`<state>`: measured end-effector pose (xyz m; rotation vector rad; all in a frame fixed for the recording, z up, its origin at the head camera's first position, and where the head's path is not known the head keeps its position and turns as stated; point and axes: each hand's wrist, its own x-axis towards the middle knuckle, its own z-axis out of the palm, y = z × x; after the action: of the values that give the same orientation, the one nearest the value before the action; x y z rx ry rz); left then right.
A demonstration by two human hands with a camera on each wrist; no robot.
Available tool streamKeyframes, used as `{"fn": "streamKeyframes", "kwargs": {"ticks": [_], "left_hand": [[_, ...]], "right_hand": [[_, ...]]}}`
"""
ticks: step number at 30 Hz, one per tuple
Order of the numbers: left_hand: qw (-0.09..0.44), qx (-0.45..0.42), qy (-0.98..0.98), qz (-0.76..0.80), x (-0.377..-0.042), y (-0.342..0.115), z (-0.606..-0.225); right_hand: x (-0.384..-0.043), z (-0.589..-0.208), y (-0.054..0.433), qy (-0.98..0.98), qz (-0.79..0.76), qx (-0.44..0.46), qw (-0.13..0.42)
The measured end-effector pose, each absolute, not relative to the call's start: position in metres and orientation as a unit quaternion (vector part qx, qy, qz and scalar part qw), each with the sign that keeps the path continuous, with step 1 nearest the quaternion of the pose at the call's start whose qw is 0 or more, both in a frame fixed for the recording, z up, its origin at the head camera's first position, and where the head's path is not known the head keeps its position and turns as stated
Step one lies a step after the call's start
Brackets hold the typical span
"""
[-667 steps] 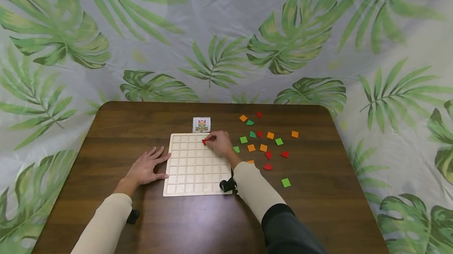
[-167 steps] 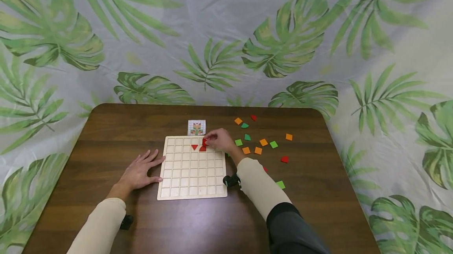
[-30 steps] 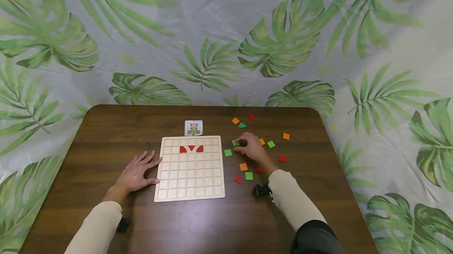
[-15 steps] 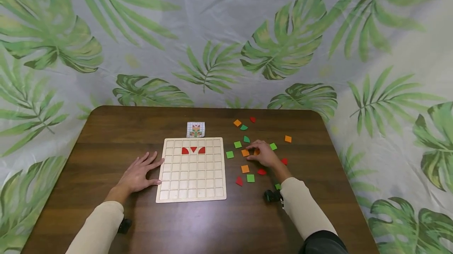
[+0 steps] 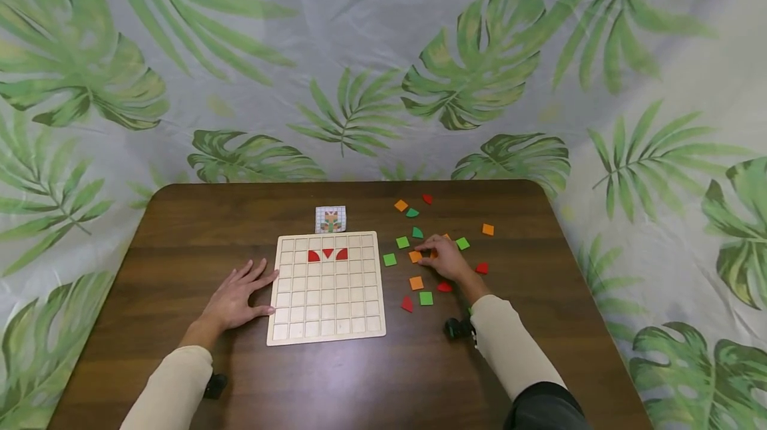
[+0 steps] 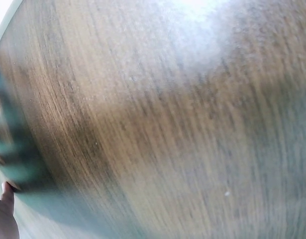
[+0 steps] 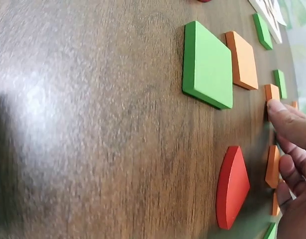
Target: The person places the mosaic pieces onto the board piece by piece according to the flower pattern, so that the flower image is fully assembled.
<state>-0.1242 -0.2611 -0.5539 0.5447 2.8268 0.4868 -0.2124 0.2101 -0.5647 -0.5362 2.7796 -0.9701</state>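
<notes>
The left hand (image 5: 236, 295) lies spread on the table, its fingertips and thumb at the left edge of a pale wooden grid board (image 5: 326, 310). Three red pieces sit in the board's second row: a quarter-round (image 5: 313, 255), a triangle (image 5: 327, 253) and another quarter-round (image 5: 341, 254). Right of the board, the right hand (image 5: 448, 262) pinches an orange square tile (image 5: 415, 257) between thumb and index finger, low at the table. In the right wrist view the thumb meets the orange tile's edge (image 7: 271, 92); other orange tiles (image 7: 273, 167) lie under the curled fingers.
A small printed pattern card (image 5: 331, 219) lies behind the board. Loose tiles are scattered to the right, among them green squares (image 5: 390, 259), an orange square (image 5: 416, 283), dark green quarter-rounds (image 5: 417, 233) and red pieces (image 5: 407, 304). A leaf-print cloth (image 5: 359, 50) hangs behind the table.
Red pieces were set on the board over the earlier frames. The right hand has since left the board, passed a green tile and moved to the orange one. The left hand has stayed put.
</notes>
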Motion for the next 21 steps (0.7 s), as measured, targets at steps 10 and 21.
{"fn": "streamKeyframes", "kwargs": {"ticks": [10,21], "left_hand": [[0.111,0.183,0.962,0.168,-0.1244,-0.2604,-0.5551],[0.112,0.183,0.962,0.169,-0.1242,-0.2612,-0.5544]], "right_hand": [[-0.2149,-0.5644,0.209,0.93,-0.326,-0.152,0.071],[-0.2115,-0.5574,0.2048,0.92,-0.363,-0.118,0.087]]}}
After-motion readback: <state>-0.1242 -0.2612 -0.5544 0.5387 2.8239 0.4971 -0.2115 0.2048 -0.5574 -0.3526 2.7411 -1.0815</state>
